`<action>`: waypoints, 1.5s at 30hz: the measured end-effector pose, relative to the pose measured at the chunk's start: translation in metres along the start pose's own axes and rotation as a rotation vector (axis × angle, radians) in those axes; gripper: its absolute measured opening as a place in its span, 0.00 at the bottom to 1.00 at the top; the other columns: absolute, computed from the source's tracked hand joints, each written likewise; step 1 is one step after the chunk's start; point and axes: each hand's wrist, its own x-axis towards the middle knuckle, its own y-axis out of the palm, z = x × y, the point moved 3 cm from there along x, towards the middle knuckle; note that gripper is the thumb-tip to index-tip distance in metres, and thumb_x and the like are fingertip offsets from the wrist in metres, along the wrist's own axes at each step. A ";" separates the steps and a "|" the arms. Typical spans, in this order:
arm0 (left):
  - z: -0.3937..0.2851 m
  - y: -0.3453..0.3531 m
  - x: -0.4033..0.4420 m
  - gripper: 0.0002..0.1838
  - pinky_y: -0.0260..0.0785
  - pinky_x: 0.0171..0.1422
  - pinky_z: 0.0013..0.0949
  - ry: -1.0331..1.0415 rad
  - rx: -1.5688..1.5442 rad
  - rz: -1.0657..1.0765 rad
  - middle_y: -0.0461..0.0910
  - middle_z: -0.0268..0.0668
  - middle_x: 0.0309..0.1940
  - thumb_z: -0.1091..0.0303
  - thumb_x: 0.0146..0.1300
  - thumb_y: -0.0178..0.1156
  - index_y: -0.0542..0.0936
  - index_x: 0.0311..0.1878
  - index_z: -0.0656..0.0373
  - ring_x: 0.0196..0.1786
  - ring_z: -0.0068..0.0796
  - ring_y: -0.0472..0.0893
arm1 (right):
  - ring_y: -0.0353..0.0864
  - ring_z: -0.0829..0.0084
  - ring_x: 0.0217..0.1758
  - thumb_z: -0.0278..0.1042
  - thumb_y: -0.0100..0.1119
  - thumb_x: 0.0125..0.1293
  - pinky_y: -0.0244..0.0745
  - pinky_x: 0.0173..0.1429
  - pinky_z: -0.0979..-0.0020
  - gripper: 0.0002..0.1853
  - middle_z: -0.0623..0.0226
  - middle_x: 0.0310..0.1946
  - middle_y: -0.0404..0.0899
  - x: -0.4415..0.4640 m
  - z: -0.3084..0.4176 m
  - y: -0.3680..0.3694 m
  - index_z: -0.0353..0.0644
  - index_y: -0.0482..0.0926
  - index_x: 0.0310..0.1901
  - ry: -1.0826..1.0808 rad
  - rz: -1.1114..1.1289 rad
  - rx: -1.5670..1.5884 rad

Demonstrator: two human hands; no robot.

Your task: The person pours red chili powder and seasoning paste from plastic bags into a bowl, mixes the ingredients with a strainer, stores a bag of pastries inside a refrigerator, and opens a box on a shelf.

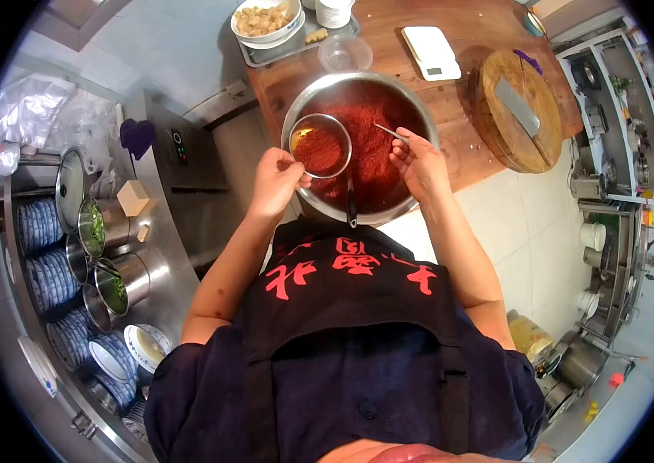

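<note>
A large steel basin (425,108) filled with deep red chili powder (377,158) sits at the table's near edge. My left hand (279,179) grips the rim of a small round bowl (349,140), held over the basin's left part. Red powder lies in that bowl, with a yellowish patch at its upper left. Pinched in my right hand (419,162) is a thin metal spoon (392,133), reaching over the powder; its tip is hard to make out. Between my hands, a black-handled utensil (351,204) leans on the basin's near rim, its head hidden in the powder.
Behind the basin are a clear plastic bowl (346,52), a white kitchen scale (431,52) and a tray (296,54) with a bowl of pale food (263,21). A cleaver (517,108) lies on the round chopping board (496,143). Steel pots (130,278) stand left.
</note>
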 end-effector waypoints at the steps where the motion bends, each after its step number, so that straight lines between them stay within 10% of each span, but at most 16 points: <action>1: 0.003 0.001 0.003 0.06 0.73 0.35 0.29 -0.011 0.012 0.009 0.72 0.39 0.30 0.77 0.57 0.52 0.66 0.36 0.63 0.30 0.27 0.77 | 0.74 0.75 0.34 0.32 0.42 0.69 0.75 0.43 0.74 0.14 0.65 0.33 0.75 -0.008 0.003 0.006 0.35 0.71 0.50 -0.013 0.025 -0.018; 6: 0.005 0.007 0.006 0.06 0.72 0.30 0.27 -0.060 -0.062 0.003 0.73 0.41 0.27 0.78 0.54 0.51 0.66 0.35 0.64 0.27 0.28 0.77 | 0.75 0.78 0.37 0.26 0.41 0.68 0.72 0.44 0.78 0.12 0.67 0.36 0.75 -0.045 -0.001 0.035 0.36 0.73 0.49 -0.575 0.156 -0.900; 8: 0.004 0.006 0.004 0.06 0.72 0.32 0.28 -0.068 -0.078 0.003 0.73 0.40 0.28 0.78 0.55 0.51 0.66 0.35 0.64 0.28 0.28 0.77 | 0.77 0.77 0.36 0.25 0.43 0.66 0.73 0.43 0.76 0.12 0.64 0.34 0.76 -0.046 0.001 0.034 0.38 0.75 0.47 -0.708 0.070 -0.795; 21: -0.017 -0.046 -0.028 0.04 0.73 0.33 0.28 0.018 -0.108 -0.164 0.72 0.36 0.27 0.78 0.57 0.50 0.66 0.35 0.60 0.27 0.25 0.77 | 0.78 0.66 0.34 0.24 0.46 0.61 0.74 0.41 0.70 0.11 0.56 0.33 0.76 0.018 -0.070 0.030 0.39 0.77 0.42 -0.708 0.327 -1.288; 32: -0.010 -0.035 -0.024 0.04 0.73 0.33 0.27 -0.007 -0.163 -0.127 0.73 0.36 0.26 0.78 0.57 0.49 0.66 0.34 0.60 0.27 0.25 0.77 | 0.77 0.75 0.29 0.28 0.40 0.66 0.73 0.36 0.73 0.13 0.62 0.27 0.77 0.060 -0.040 -0.021 0.34 0.76 0.42 -0.473 -0.160 -0.824; 39: -0.008 -0.027 -0.021 0.04 0.73 0.32 0.27 0.003 -0.136 -0.096 0.73 0.36 0.26 0.80 0.56 0.49 0.66 0.34 0.60 0.27 0.25 0.77 | 0.74 0.75 0.30 0.29 0.40 0.67 0.75 0.38 0.74 0.13 0.64 0.30 0.74 0.074 -0.073 -0.014 0.35 0.73 0.46 0.103 -0.175 -0.311; 45: -0.007 -0.021 -0.022 0.05 0.73 0.32 0.27 -0.025 -0.123 -0.092 0.73 0.36 0.26 0.80 0.56 0.49 0.66 0.34 0.60 0.26 0.25 0.77 | 0.74 0.71 0.31 0.24 0.40 0.62 0.76 0.38 0.71 0.13 0.61 0.30 0.74 0.072 -0.064 -0.025 0.31 0.71 0.45 0.149 -0.172 -0.046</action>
